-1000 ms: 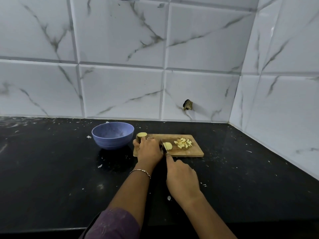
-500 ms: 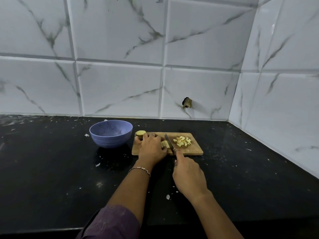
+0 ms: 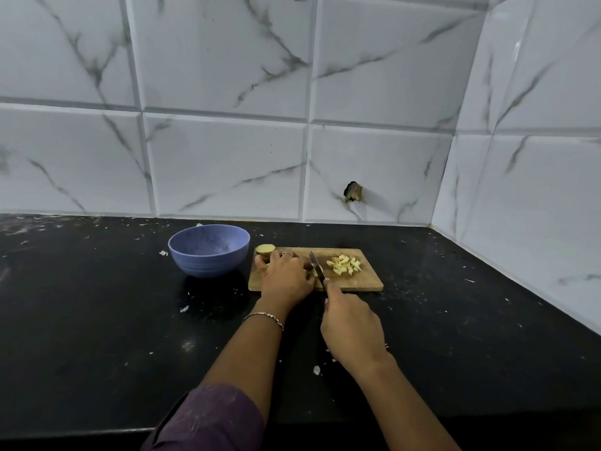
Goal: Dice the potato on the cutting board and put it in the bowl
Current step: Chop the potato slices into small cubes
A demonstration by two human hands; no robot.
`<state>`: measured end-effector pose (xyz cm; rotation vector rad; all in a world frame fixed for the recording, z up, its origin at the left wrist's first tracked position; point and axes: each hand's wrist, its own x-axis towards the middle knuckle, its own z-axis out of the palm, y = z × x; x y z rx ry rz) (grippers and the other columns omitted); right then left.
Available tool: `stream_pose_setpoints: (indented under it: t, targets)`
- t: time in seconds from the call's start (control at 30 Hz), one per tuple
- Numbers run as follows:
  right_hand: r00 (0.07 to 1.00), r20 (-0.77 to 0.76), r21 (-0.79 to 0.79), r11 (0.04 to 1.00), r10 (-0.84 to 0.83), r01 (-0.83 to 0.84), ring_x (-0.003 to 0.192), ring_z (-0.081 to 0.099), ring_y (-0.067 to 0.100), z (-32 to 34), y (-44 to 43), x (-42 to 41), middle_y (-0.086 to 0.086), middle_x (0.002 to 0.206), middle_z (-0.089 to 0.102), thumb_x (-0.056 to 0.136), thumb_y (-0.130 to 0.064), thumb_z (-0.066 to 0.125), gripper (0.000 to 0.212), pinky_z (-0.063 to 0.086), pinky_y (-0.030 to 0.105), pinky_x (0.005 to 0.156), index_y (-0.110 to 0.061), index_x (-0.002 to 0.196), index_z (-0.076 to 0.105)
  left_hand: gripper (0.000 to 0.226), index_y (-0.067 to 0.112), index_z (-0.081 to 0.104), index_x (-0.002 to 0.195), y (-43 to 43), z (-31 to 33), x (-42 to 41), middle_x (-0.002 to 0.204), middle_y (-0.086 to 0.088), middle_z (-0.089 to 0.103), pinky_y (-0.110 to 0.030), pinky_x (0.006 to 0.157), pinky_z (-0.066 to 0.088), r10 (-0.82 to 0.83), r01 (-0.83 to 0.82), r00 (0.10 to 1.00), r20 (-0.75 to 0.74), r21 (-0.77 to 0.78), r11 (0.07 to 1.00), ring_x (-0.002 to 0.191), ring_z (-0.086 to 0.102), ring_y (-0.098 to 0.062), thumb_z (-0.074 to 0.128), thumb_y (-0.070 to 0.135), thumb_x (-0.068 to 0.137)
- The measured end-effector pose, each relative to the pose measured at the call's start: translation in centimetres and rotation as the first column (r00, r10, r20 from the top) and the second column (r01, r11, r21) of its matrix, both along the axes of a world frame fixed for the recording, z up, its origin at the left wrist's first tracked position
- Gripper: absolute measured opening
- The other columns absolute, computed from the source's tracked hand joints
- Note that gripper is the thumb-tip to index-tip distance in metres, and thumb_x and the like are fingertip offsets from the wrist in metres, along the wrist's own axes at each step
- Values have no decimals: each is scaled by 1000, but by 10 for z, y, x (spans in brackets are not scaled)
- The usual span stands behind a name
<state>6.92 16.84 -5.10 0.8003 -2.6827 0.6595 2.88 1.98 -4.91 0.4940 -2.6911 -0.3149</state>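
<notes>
In the centre of the frame I see my right hand (image 3: pixel 353 327) wrapped round the handle of a knife (image 3: pixel 317 266), its blade slanting up over the cutting board (image 3: pixel 367 281). My left hand (image 3: pixel 286 278) lies knuckles-up on the board's left half, just left of the blade. Its fingers are bent down, and I cannot tell what they hold. A potato end (image 3: pixel 265 249) sits at the board's upper left corner, touching that hand. A heap of diced potato (image 3: pixel 344 264) lies right of the blade. Left of the board stands a blue bowl (image 3: pixel 208 252) on the black bench (image 3: pixel 97 320).
</notes>
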Motion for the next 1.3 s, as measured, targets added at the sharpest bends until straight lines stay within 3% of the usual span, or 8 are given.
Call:
stream_pose_setpoints:
  t: [0.27, 0.43, 0.63, 0.9, 1.03, 1.17, 1.3]
  targets:
    - [999, 9, 28, 999, 34, -34, 105, 60, 16, 8, -5, -6, 1, 116, 62, 102, -16, 47, 41, 41, 27, 74, -19, 142, 42, 34, 28, 68, 115, 1, 0, -4, 123, 6, 63, -58, 107, 13, 12, -10, 999, 31, -72, 997, 127, 39, -21, 47, 46, 95]
    - [999, -16, 146, 989, 28, -25, 108, 62, 20, 10, -7, -4, 6, 122, 62, 101, -10, 46, 54, 48, 31, 81, -16, 152, 30, 28, 30, 69, 111, 3, 3, -1, 121, 6, 63, -58, 109, 15, 25, -22, 999, 32, -76, 997, 127, 40, -21, 49, 43, 95]
    - [995, -96, 203, 979, 41, -21, 94, 63, 17, 1, -4, 2, 5, 112, 63, 102, -10, 45, 56, 47, 29, 73, -16, 154, 25, 23, 27, 69, 105, 1, 2, 1, 117, 0, 65, -54, 110, 22, 26, -27, 999, -32, -28, 999, 125, 43, -23, 53, 38, 93]
    - [996, -85, 127, 992, 26, -15, 93, 61, 16, -6, -1, 6, 2, 109, 61, 103, -15, 43, 56, 40, 26, 69, -23, 155, 24, 26, 20, 67, 109, -2, 0, 8, 118, -3, 64, -50, 109, 26, 32, -35, 997, -72, -39, 999, 124, 43, -24, 53, 34, 92]
    - [996, -90, 70, 997, 22, -16, 93, 61, 14, -5, 1, 2, -1, 107, 62, 104, -19, 42, 50, 37, 25, 68, -28, 152, 30, 32, 21, 66, 115, -1, 3, 11, 121, -4, 60, -45, 99, 21, 69, -75, 995, -77, -75, 994, 122, 42, -24, 49, 37, 93]
    - [991, -136, -44, 999, -11, 5, 90, 63, 10, 3, 8, -16, -7, 106, 65, 103, -22, 43, 44, 43, 24, 67, -33, 146, 42, 36, 23, 61, 122, 1, 4, 9, 132, -2, 55, -47, 103, 19, 47, -52, 996, -76, -71, 996, 128, 38, -23, 51, 41, 93]
    - [986, -155, -47, 998, -54, 47, 96, 61, 17, 11, 12, -44, -4, 108, 62, 103, -25, 42, 40, 52, 34, 77, -34, 141, 49, 38, 26, 56, 127, 4, 2, 1, 136, 0, 54, -55, 111, 16, -43, 40, 999, -32, -86, 996, 133, 35, -22, 49, 43, 93]
